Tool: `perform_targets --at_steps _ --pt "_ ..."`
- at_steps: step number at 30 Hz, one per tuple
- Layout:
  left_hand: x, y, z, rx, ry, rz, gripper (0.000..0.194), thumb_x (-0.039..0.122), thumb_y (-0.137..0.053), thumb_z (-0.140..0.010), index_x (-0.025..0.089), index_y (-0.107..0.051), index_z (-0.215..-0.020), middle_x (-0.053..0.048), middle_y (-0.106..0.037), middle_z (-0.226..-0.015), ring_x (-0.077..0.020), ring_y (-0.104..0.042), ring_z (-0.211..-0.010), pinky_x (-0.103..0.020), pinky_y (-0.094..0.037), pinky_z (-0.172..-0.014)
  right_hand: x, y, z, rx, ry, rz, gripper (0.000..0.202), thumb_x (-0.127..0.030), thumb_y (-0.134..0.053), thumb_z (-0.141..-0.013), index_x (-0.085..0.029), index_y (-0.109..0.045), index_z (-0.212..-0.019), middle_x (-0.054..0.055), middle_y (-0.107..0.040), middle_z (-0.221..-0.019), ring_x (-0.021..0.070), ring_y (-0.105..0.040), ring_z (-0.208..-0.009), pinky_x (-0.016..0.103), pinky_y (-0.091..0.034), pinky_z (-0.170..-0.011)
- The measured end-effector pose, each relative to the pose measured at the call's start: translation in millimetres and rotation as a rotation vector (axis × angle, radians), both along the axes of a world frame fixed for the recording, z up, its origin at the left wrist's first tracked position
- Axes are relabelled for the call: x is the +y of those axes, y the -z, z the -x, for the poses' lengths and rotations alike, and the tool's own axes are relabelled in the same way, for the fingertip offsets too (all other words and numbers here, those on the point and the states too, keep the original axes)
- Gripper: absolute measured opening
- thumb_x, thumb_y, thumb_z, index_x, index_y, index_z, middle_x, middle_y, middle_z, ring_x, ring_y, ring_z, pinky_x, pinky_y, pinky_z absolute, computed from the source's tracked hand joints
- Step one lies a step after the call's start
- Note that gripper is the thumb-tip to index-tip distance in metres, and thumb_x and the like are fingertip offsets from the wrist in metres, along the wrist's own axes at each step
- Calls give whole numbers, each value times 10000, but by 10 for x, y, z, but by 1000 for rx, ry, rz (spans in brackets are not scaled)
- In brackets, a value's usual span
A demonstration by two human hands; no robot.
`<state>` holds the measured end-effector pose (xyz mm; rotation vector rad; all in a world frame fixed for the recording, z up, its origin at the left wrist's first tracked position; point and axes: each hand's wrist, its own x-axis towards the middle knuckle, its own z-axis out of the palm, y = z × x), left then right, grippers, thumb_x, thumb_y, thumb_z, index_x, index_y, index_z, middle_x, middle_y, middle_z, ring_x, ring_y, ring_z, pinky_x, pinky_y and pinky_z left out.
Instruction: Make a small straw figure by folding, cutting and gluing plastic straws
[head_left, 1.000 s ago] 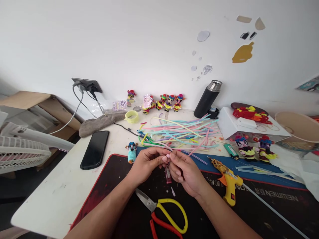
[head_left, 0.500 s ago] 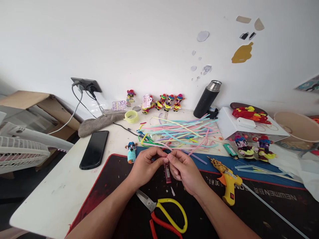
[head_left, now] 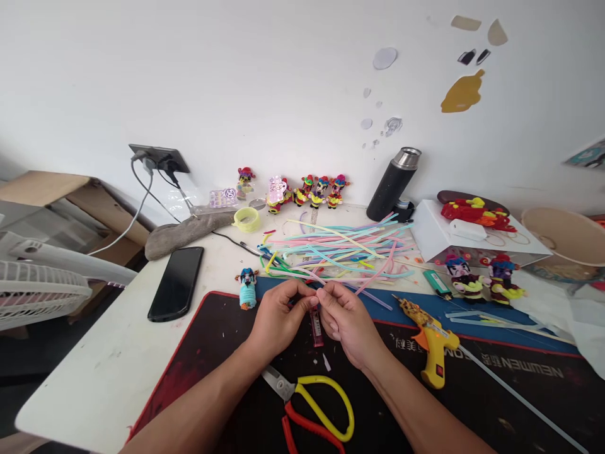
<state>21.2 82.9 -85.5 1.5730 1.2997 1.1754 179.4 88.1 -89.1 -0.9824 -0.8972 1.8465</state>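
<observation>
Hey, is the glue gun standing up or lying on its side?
Lying on its side: the yellow glue gun is on the mat, its flank facing up and its orange trigger sticking out sideways.

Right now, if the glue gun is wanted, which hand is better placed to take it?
Probably the right hand: the glue gun lies to its right, while the left hand is farther off, on the other side. Both are pinched closed, though.

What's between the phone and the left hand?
In the head view, a little light-blue doll and part of the dark mat are between the phone and left hand.
</observation>
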Motion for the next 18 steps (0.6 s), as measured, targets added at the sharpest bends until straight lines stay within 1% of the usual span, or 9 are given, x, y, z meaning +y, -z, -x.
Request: perform_targets --at_steps 4,9,12,14,16,18 --pt "1 11 -21 -63 -10 18 130 275 -696 -917 186 -717 -826 -23 -735 -791 -169 -648 -745 -265 -478 -718 -1 -38 2 24 -6 -1 443 -576 -771 -858 -207 -532 -799 -120 -408 -452 34 -241 -354 168 -172 -354" --pt "-8 11 15 -149 -7 34 135 318 -729 -909 184 -735 -890 -43 -757 -860 -186 -675 -803 -282 -505 -761 -7 -102 -18 31 -34 -12 414 -564 -766 -868 -193 -582 -858 -97 -470 -480 38 -289 -369 169 -181 -362" --pt "1 -27 45 -151 37 52 112 294 -747 -886 182 -736 -879 -42 -762 -855 -189 -683 -803 -284 -516 -769 1 -109 -35 25 -44 7 419 -551 -785 -855 -191 -572 -833 -102 -455 -477 32 -284 -366 168 -173 -366" --pt "15 -72 66 -154 63 51 101 279 -756 -875 185 -751 -912 -44 -771 -882 -191 -689 -819 -286 -521 -785 6 -114 -46 25 -56 23 425 -543 -799 -844 -190 -565 -813 -108 -433 -472 29 -273 -370 165 -171 -371" --pt "30 -116 86 -151 91 35 111 270 -747 -884 194 -771 -960 -48 -782 -932 -195 -697 -864 -291 -520 -822 6 -118 -53 29 -67 29 429 -541 -808 -836 -190 -565 -807 -113 -417 -469 29 -262 -375 163 -172 -374" --pt "42 -143 101 -136 121 21 100 268 -728 -902 202 -784 -951 -43 -778 -917 -192 -694 -863 -289 -514 -822 5 -119 -55 30 -72 28 434 -542 -812 -832 -192 -558 -801 -114 -414 -469 29 -260 -376 163 -173 -374"
